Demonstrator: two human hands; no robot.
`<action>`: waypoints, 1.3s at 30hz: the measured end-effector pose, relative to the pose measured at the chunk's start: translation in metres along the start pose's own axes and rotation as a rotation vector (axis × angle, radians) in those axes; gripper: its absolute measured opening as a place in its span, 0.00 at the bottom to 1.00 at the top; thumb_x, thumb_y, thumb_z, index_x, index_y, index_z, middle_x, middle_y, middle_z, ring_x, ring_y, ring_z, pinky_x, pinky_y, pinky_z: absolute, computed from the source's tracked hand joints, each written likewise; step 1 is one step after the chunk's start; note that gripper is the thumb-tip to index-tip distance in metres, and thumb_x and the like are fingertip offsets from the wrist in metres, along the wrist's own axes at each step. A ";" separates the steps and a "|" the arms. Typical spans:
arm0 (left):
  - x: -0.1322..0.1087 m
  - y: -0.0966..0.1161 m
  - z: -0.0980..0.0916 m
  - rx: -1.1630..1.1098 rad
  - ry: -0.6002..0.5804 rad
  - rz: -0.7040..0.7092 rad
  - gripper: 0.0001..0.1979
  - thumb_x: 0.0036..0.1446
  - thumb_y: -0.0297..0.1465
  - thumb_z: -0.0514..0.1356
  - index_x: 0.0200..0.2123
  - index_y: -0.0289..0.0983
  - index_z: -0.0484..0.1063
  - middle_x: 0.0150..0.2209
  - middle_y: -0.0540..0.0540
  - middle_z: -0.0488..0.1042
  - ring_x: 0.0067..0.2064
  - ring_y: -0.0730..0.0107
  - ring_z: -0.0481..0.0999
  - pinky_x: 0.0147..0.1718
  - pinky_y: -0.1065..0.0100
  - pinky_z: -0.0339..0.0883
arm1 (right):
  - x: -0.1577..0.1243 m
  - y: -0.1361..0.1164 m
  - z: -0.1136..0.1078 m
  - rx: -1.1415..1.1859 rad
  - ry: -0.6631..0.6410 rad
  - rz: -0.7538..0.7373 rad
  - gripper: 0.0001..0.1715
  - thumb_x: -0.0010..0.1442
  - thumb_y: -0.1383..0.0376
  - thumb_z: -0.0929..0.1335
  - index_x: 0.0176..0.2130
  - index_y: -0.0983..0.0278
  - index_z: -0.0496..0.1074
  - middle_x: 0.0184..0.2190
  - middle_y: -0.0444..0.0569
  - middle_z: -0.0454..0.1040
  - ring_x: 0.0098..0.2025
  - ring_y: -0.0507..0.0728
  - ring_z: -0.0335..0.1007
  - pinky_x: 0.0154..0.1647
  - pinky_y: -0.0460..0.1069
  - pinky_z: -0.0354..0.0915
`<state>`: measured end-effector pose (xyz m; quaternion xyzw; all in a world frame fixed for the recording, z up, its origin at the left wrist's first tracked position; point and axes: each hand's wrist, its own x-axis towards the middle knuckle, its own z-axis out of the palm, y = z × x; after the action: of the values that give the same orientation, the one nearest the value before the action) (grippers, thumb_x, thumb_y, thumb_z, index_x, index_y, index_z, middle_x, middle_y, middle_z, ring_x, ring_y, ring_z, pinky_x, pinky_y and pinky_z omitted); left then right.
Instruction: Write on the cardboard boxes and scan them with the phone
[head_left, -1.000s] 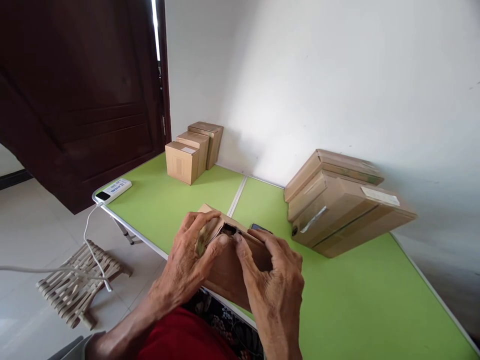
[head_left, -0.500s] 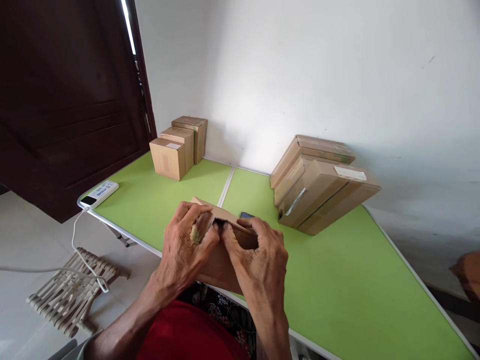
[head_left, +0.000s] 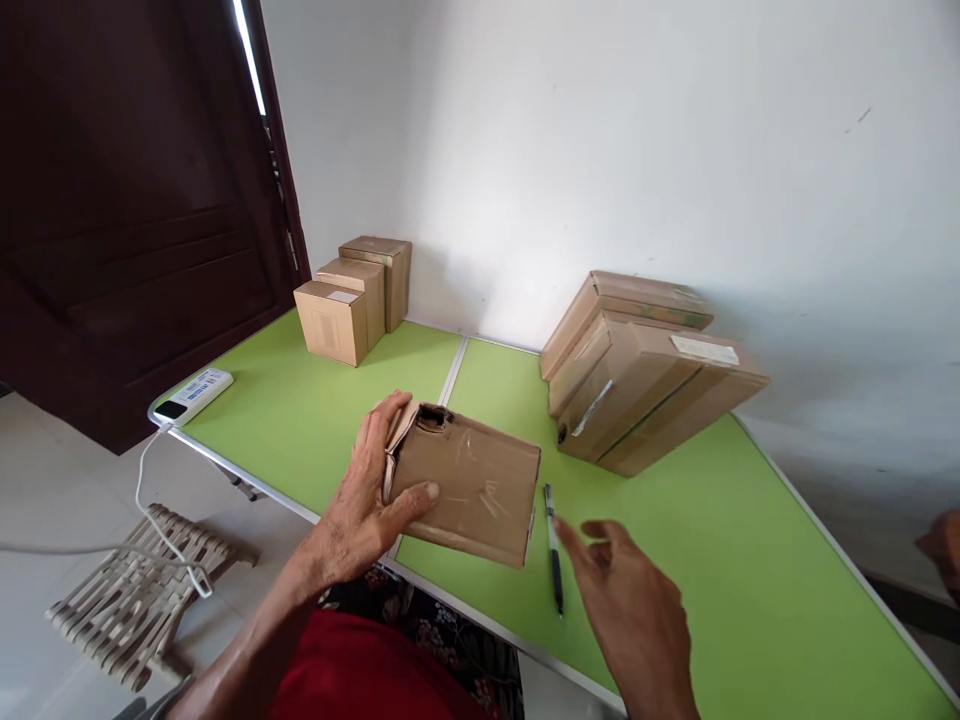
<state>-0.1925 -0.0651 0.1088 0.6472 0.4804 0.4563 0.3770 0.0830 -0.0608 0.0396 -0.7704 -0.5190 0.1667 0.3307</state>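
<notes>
My left hand (head_left: 367, 500) grips the left end of a worn, taped cardboard box (head_left: 469, 485) with a torn hole at its top edge, holding it just over the green table's (head_left: 315, 400) near edge. My right hand (head_left: 634, 610) hovers off the box to the right, fingers loosely apart and holding nothing. A black pen (head_left: 553, 545) lies on the table between the box and my right hand.
Three small cardboard boxes (head_left: 352, 300) stand at the far left corner by the wall. A leaning stack of flat cardboard parcels (head_left: 645, 370) rests at the back right. A white power strip (head_left: 193, 392) with a cord sits on the left edge. A slatted stool (head_left: 142, 590) stands on the floor.
My right hand has let go of the box and drawn back to the right. The box now lies flatter in my left hand, and the pen behind it has come into view.
</notes>
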 end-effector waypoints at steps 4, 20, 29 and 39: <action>-0.002 -0.002 0.003 0.001 0.032 -0.023 0.42 0.66 0.37 0.64 0.76 0.45 0.47 0.75 0.38 0.55 0.74 0.43 0.58 0.73 0.42 0.51 | 0.005 0.044 0.021 -0.182 -0.113 0.084 0.22 0.54 0.42 0.68 0.20 0.50 0.62 0.17 0.54 0.72 0.19 0.68 0.66 0.21 0.59 0.59; -0.007 0.002 0.001 0.109 0.052 -0.004 0.42 0.65 0.36 0.64 0.76 0.44 0.48 0.73 0.37 0.57 0.74 0.43 0.57 0.73 0.43 0.51 | -0.031 -0.119 -0.005 1.218 -0.100 -0.474 0.06 0.66 0.59 0.75 0.41 0.57 0.82 0.37 0.47 0.84 0.39 0.60 0.83 0.46 0.57 0.76; -0.008 0.000 0.001 0.131 0.050 0.024 0.43 0.64 0.32 0.62 0.78 0.50 0.48 0.74 0.41 0.55 0.75 0.44 0.52 0.74 0.40 0.50 | -0.024 -0.120 0.032 1.060 -0.073 -0.508 0.06 0.68 0.59 0.74 0.41 0.58 0.81 0.36 0.45 0.78 0.35 0.55 0.77 0.41 0.52 0.72; -0.007 -0.003 0.000 0.112 0.045 0.031 0.44 0.62 0.29 0.61 0.77 0.47 0.47 0.74 0.41 0.53 0.75 0.48 0.51 0.75 0.43 0.48 | -0.028 -0.136 0.022 0.787 -0.052 -0.631 0.04 0.69 0.60 0.73 0.41 0.56 0.81 0.36 0.43 0.82 0.38 0.53 0.78 0.41 0.47 0.72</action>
<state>-0.1941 -0.0712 0.1049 0.6641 0.5034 0.4492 0.3222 -0.0353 -0.0462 0.1144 -0.3885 -0.6323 0.2611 0.6173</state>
